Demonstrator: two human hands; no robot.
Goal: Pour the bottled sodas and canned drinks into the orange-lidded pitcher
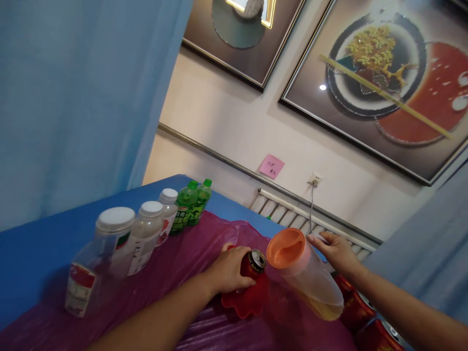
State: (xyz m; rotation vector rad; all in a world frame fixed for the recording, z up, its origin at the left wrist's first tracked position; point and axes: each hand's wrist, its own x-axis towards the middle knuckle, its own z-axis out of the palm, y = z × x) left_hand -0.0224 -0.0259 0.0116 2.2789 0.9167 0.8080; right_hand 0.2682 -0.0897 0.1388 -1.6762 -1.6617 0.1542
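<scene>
My left hand [228, 270] is wrapped around a dark red drink can [253, 262], whose top is opened. Under and around the can spreads a red dish with a wavy rim [244, 308]; whether the can rests in it is hidden. To the right, my right hand [340, 253] grips the handle of a clear plastic pitcher [314, 280] with an orange lid [287, 247]. The pitcher leans with its lid toward the can, and some yellowish liquid lies low inside it. A gap separates the lid from the can.
Clear jars with white lids [116, 219] and green bottles [185, 207] line the left of the purple sheet [190, 253]. Several red cans [378, 336] stand at the lower right. Behind are a radiator [278, 209] and a plugged-in cord [311, 209].
</scene>
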